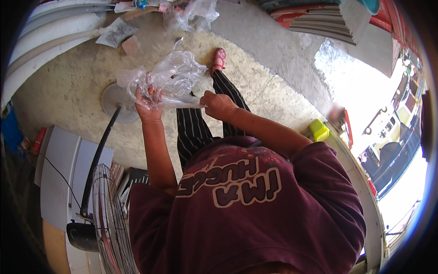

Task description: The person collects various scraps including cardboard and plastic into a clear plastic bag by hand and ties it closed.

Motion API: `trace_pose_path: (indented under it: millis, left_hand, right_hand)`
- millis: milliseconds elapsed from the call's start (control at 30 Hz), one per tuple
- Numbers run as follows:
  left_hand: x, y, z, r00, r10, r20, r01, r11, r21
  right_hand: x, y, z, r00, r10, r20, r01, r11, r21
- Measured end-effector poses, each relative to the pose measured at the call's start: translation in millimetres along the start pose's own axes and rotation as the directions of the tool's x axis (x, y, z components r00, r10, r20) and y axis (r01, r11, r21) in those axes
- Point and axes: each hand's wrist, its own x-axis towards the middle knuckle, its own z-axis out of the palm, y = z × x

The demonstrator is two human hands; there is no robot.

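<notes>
And the right hand (218,106) pinches the clear bag (180,68); left hand (149,98) amid its folds, grip hard to tell!

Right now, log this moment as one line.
left hand: among folds of clear plastic | right hand: gripping plastic's edge | plastic: crumpled, above floor | standing fan: at left

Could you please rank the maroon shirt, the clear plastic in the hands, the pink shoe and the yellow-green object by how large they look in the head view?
1. Maroon shirt, helped by nearness to the camera
2. Clear plastic
3. Pink shoe and yellow-green object: too alike to rank
</notes>
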Motion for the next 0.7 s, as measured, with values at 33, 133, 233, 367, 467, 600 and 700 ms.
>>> trace_pose_path:
  millis: [33,133,233,367,467,600,700]
  left_hand:
    - [-0.4,5.4,-0.3,0.997,-0.032,0.076,0.034,0.999,-0.023]
    - [-8.3,10.6,8.2,0.974,0.115,-0.196,-0.111,0.993,0.035]
    - [-6.9,12.6,8.6,0.965,0.159,-0.211,-0.150,0.987,0.056]
    - [-11.7,17.9,10.6,0.939,0.156,-0.306,-0.160,0.987,0.012]
    - [-4.6,9.6,12.1,0.894,0.205,-0.398,-0.183,0.979,0.093]
    - [5.3,0.1,-23.9,0.949,0.190,-0.252,-0.137,0.967,0.216]
    - [16.2,-8.3,-38.0,0.924,0.282,-0.259,-0.185,0.921,0.344]
  right_hand:
    - [0.9,2.1,1.8,1.000,0.016,-0.005,-0.016,1.000,-0.005]
    - [4.6,3.9,0.8,0.999,0.043,-0.016,-0.043,0.998,-0.052]
    - [10.3,14.3,2.1,0.996,0.087,-0.028,-0.089,0.993,-0.083]
    - [14.6,24.5,-7.7,0.990,0.129,0.049,-0.126,0.991,-0.050]
    - [15.6,38.0,-9.8,0.974,0.203,0.103,-0.203,0.979,-0.010]
    - [-0.9,63.5,-3.5,0.950,0.289,0.119,-0.286,0.957,-0.049]
    - [-15.6,77.5,5.5,0.909,0.383,0.163,-0.371,0.924,-0.096]
